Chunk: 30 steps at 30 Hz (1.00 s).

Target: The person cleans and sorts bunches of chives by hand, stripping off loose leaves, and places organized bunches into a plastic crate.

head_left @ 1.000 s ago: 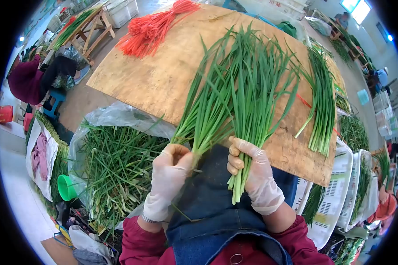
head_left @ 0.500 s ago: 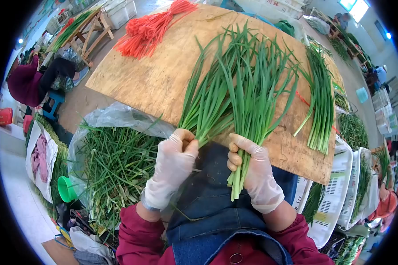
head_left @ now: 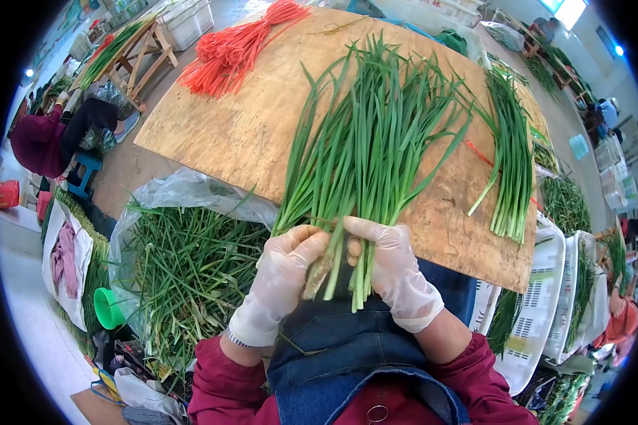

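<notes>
Both of my hands wear thin, pale see-through gloves at the near edge of a wooden board (head_left: 220, 134). My left hand (head_left: 280, 265) is closed, thumb against fingers, on the lower stalks of some garlic chives (head_left: 308, 170); one stalk end (head_left: 317, 276) there looks brownish and withered. Right beside it, my right hand (head_left: 397, 273) has its fingers curled round the stems of a larger bunch of garlic chives (head_left: 397, 127), its index finger reaching toward the left hand. The pale stem ends hang below the hands, and the leaves spread over the board.
Another chive bunch (head_left: 507, 163) lies on the board's right side, by a red tie (head_left: 480, 153). Red ties (head_left: 227, 57) are heaped at far left. A plastic-lined container of loose leaves (head_left: 184, 262) stands at left, white crates (head_left: 535, 319) at right. A person (head_left: 42, 142) sits at far left.
My right hand has moved up and left with its bunch, closing the gap to my left hand. A brownish stalk end now shows at the left hand, which has shifted slightly.
</notes>
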Tool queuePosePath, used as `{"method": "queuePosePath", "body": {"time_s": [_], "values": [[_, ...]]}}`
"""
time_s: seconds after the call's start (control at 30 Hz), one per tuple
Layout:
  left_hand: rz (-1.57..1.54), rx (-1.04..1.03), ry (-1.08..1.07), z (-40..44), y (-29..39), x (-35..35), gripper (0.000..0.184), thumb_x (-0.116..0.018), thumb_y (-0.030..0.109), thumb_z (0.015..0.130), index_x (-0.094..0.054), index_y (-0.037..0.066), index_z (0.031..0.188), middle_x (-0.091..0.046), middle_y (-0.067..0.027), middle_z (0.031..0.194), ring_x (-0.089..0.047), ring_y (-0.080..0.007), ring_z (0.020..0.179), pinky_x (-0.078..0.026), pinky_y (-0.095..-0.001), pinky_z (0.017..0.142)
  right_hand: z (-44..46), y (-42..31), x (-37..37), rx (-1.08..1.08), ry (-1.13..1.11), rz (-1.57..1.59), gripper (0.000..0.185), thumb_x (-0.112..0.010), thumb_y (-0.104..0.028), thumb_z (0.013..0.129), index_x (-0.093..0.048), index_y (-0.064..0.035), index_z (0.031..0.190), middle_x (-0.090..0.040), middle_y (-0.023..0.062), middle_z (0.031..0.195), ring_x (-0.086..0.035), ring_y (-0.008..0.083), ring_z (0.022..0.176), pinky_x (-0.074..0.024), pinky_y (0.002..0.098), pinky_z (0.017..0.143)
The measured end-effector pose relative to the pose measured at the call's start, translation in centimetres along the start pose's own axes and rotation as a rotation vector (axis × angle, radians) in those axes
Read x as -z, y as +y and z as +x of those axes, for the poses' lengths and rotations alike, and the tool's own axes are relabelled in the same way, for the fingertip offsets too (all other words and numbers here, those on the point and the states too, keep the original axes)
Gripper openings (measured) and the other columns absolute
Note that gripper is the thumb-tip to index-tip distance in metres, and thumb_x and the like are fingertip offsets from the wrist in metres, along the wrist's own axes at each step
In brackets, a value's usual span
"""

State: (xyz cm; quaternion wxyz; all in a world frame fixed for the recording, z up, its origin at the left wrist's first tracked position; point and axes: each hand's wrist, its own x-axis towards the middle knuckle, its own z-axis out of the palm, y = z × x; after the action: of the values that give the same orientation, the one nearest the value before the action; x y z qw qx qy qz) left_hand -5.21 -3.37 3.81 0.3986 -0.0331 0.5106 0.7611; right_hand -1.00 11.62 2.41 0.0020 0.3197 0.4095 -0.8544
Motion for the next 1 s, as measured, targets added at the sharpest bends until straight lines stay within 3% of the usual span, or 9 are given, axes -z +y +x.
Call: {"method": "queuePosePath", "body": {"time_s": [0.1, 0.2, 0.37, 0.47, 0.57, 0.7, 0.8, 0.87, 1.0], "values": [[0.322, -0.055, 0.004, 0.5, 0.5, -1.4, 0.022, -0.06, 0.011, 0.085, -0.056, -0.003, 0.102, -0.06, -0.0039, 0.079, -0.053, -0.0064, 0.063, -0.041, -0.0196, 0.056, -0.1, 0.1, -0.3, 0.087, 0.013, -0.062, 0.011, -0.067, -0.008, 0.078, -0.063, 0.0018, 0.077, -0.057, 0.0052, 0.057, -0.05, 0.0126, 0.043, -0.0395, 0.0242, 0.041], [0.346, -0.063, 0.034, 0.8, 0.7, -2.0, 0.021, -0.06, 0.009, 0.084, -0.056, -0.004, 0.101, -0.061, -0.0043, 0.079, -0.052, -0.0062, 0.061, -0.04, -0.0197, 0.054, -0.2, 0.3, -0.4, 0.108, 0.014, -0.051, 0.011, -0.067, -0.008, 0.078, -0.063, 0.0014, 0.075, -0.055, 0.0047, 0.054, -0.048, 0.0127, 0.041, -0.0388, 0.024, 0.04], [0.353, -0.162, 0.206, 0.6, 0.6, -1.7, 0.014, -0.058, 0.008, 0.084, -0.059, -0.004, 0.091, -0.053, -0.0004, 0.06, -0.045, -0.0054, 0.048, -0.033, -0.0187, 0.043, -0.2, 0.1, 0.5, 0.055, -0.026, -0.07, 0.011, -0.067, -0.009, 0.077, -0.063, 0.0004, 0.074, -0.054, 0.0043, 0.055, -0.048, 0.0128, 0.042, -0.0386, 0.0245, 0.041], [0.24, -0.285, 0.247, -1.1, 1.4, -1.1, 0.012, -0.057, 0.007, 0.084, -0.059, -0.004, 0.089, -0.052, -0.0002, 0.059, -0.042, -0.0043, 0.045, -0.03, -0.0177, 0.041, -0.6, -0.1, 0.3, 0.078, -0.01, -0.04, 0.013, -0.069, -0.012, 0.077, -0.063, 0.0001, 0.076, -0.054, 0.004, 0.055, -0.048, 0.0128, 0.043, -0.0386, 0.0253, 0.041], [0.141, -0.219, 0.231, -0.5, 1.8, -1.0, 0.011, -0.056, 0.007, 0.084, -0.059, -0.004, 0.088, -0.049, -0.0006, 0.055, -0.037, -0.0047, 0.04, -0.025, -0.0184, 0.038, -1.3, -0.7, -0.3, -0.01, 0.026, -0.121, 0.015, -0.069, -0.015, 0.077, -0.065, 0.0, 0.078, -0.054, 0.0037, 0.055, -0.048, 0.0126, 0.044, -0.0387, 0.0255, 0.042], [0.025, -0.188, 0.155, 0.4, 2.2, -1.3, 0.012, -0.057, 0.006, 0.083, -0.058, -0.004, 0.089, -0.048, -0.0012, 0.055, -0.037, -0.007, 0.038, -0.025, -0.02, 0.036, -2.4, -0.6, 0.4, -0.029, 0.083, -0.299, 0.024, -0.062, -0.015, 0.082, -0.067, 0.0032, 0.098, -0.052, 0.0031, 0.056, -0.047, 0.0112, 0.046, -0.0371, 0.0239, 0.041], [0.008, -0.183, 0.151, -0.7, 3.6, -2.2, 0.014, -0.054, 0.009, 0.083, -0.057, -0.004, 0.088, -0.044, 0.0011, 0.051, -0.037, -0.0068, 0.037, -0.026, -0.0205, 0.034, -2.3, -0.7, 0.7, -0.081, 0.019, -0.148, 0.021, -0.069, -0.019, 0.078, -0.068, 0.0006, 0.085, -0.056, 0.0046, 0.058, -0.05, 0.0118, 0.048, -0.0406, 0.0246, 0.045], [0.053, -0.298, 0.128, -2.9, 5.0, -1.4, 0.018, -0.055, 0.012, 0.084, -0.058, -0.004, 0.091, -0.048, 0.0015, 0.055, -0.037, -0.0036, 0.039, -0.028, -0.0178, 0.036, -2.3, -0.7, 0.9, -0.09, 0.039, -0.139, 0.019, -0.068, -0.018, 0.078, -0.067, 0.0007, 0.083, -0.056, 0.0045, 0.058, -0.05, 0.0118, 0.048, -0.0408, 0.0245, 0.046], [-0.021, -0.765, 0.243, -8.0, 5.8, 3.4, 0.02, -0.05, 0.01, 0.087, -0.055, -0.007, 0.097, -0.039, 0.0033, 0.051, -0.033, -0.0046, 0.037, -0.029, -0.0199, 0.033, -1.3, 0.1, 1.8, -0.036, 0.066, -0.011, 0.017, -0.067, -0.015, 0.079, -0.065, 0.0012, 0.081, -0.057, 0.0049, 0.06, -0.051, 0.0123, 0.048, -0.0409, 0.0243, 0.046]]}}
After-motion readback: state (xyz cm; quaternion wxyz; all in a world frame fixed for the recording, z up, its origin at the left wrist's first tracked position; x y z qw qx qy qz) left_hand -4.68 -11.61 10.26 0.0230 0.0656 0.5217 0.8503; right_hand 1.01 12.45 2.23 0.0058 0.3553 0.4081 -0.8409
